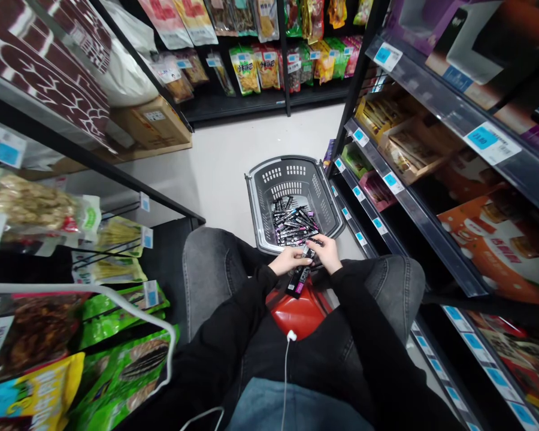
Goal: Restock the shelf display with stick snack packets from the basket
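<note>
Tilting with its lower end toward seven o'clock, a slim black packet (300,279) with a pink patch lies between the two hands, above a glossy red surface (299,314). Whether it is one piece or several stacked is too small to tell. The left hand (291,260) meets it from nine o'clock, its grip pinching the packet between thumb and fingers; the right hand (326,254) comes from three o'clock, its grip pinched at the upper end. At twelve o'clock from the hands, a grey basket (263,200) stands on the pale floor (220,173), with many similar black packets (296,226) heaped loosely inside. Farther out, a shelf of snack bags (245,70) spans twelve o'clock, a carton (159,126) sits at ten, and tagged shelves (431,239) line three.
</note>
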The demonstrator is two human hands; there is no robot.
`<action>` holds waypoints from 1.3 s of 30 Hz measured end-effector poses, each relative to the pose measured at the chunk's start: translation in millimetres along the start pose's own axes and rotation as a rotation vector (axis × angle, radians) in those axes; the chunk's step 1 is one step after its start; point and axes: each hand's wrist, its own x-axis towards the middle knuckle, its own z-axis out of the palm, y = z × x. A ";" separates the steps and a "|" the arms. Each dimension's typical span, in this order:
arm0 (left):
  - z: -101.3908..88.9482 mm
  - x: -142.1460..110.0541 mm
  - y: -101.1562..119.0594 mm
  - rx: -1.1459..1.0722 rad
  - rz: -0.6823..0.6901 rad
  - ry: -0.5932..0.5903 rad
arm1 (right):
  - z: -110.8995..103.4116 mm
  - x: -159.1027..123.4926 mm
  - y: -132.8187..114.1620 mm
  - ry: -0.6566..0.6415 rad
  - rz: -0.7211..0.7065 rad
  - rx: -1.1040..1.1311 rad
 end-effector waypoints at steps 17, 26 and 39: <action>2.6 0.2 8.1 0.174 0.162 0.226 | -0.8 -9.1 -17.5 -0.062 -0.203 -0.093; 0.7 2.7 5.3 0.205 0.116 0.108 | 0.2 -8.8 -15.2 0.007 -0.141 -0.060; 4.1 -0.5 8.6 -0.112 -0.072 -0.156 | -14.9 1.3 -13.8 0.262 -0.075 -0.070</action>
